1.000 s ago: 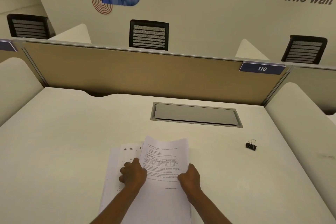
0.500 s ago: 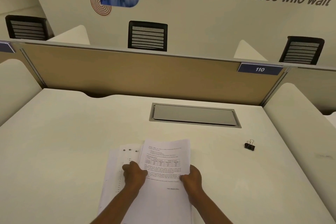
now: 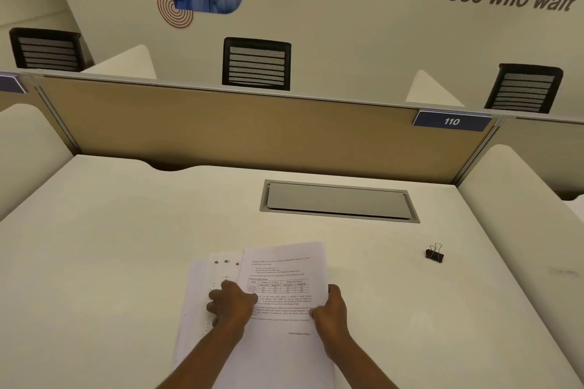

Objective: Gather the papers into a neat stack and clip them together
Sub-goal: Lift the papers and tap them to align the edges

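A loose pile of white papers lies near the desk's front edge. The top sheet is printed with text and a table. Lower sheets stick out from under it on the left, unaligned. My left hand rests with curled fingers on the pile at the top sheet's left edge. My right hand grips the right edge of the papers, thumb on top. A small black binder clip lies alone on the desk, well to the right of the papers and apart from both hands.
A grey cable-hatch lid is set flush in the white desk behind the papers. A tan divider panel closes the back, with rounded side partitions left and right. Black chairs stand beyond it.
The top sheet's far left corner has slid slightly left and toward me, so it sits squarer over the lower sheets. Both hands stay almost where they were. The clip has not moved.
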Available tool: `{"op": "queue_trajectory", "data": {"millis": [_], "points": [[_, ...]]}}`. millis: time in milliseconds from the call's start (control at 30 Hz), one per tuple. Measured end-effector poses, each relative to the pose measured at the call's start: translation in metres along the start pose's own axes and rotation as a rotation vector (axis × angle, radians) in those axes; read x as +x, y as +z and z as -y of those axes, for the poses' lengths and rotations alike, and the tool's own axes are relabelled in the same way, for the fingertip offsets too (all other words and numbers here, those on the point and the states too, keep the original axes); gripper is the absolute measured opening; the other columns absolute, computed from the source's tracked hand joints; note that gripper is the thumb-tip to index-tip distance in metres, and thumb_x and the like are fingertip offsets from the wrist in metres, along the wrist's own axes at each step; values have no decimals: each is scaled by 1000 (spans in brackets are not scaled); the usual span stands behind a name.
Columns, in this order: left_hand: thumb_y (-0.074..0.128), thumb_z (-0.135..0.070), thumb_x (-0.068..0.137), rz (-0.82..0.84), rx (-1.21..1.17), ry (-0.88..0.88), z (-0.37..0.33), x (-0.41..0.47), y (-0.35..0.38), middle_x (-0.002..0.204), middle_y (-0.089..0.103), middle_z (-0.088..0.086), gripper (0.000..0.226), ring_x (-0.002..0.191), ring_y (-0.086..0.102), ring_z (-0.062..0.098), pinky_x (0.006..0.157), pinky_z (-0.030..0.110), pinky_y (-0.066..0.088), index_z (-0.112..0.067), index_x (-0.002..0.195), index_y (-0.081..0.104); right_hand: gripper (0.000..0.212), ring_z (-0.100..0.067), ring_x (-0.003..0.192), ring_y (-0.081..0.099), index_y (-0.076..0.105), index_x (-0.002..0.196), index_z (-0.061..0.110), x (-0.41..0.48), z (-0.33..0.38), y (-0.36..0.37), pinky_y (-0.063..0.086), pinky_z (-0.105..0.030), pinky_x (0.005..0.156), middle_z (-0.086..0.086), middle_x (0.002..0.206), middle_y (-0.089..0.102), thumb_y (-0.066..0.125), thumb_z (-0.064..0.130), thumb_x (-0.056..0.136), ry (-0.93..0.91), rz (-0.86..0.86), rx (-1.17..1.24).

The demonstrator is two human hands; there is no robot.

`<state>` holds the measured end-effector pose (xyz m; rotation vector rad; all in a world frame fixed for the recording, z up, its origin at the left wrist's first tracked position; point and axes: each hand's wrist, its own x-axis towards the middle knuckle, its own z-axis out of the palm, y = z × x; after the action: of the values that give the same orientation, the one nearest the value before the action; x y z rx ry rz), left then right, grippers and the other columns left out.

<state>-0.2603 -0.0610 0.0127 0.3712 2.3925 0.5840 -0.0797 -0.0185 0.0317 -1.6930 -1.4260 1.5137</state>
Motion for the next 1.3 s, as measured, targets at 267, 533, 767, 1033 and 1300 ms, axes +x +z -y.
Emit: {"op": "queue_trajectory", "data": {"millis": [267, 533, 767, 1033, 1300], "points": [[73, -41, 68, 5, 75, -18, -4, 1, -9, 116, 55, 14, 53, 107, 49, 33, 89, 41, 42, -13, 109, 55, 37, -14, 85, 64, 57, 90, 17, -4, 2, 6, 52, -20, 63, -4, 94, 66, 46, -15, 75, -44, 19, -8], [75, -18, 65, 156, -272, 56, 5, 19, -16, 93, 70, 11, 28, 84, 64, 30, 82, 44, 55, -12, 90, 65, 15, -25, 82, 65, 56, 72, 22, 38, -42, 18, 62, -40, 68, -7, 88, 63, 52, 9, 66, -80, -46, -204], [78, -3, 68, 313, -413, 186, 2, 7, -23, 94, 69, 10, 32, 86, 68, 32, 79, 47, 58, -8, 91, 55, 28, -24, 85, 64, 57, 84, 13, 15, -10, 3, 56, -30, 67, -11, 96, 62, 42, -4, 67, 34, -14, -50], [66, 18, 62, 683, -549, 360, 2, -19, -32, 111, 73, 6, 67, 102, 69, 30, 84, 46, 58, -23, 116, 59, 38, -28, 84, 64, 60, 92, 5, 3, -9, -16, 54, -33, 68, -15, 95, 68, 40, -18, 69, 127, 17, 219], [76, 9, 59, 838, -679, 444, 7, -30, -51, 118, 68, 18, 73, 107, 65, 42, 91, 61, 51, -16, 124, 55, 66, -47, 100, 65, 59, 112, -2, -11, -5, -50, 54, -62, 85, -26, 112, 68, 65, -3, 46, -25, 156, 510]]}}
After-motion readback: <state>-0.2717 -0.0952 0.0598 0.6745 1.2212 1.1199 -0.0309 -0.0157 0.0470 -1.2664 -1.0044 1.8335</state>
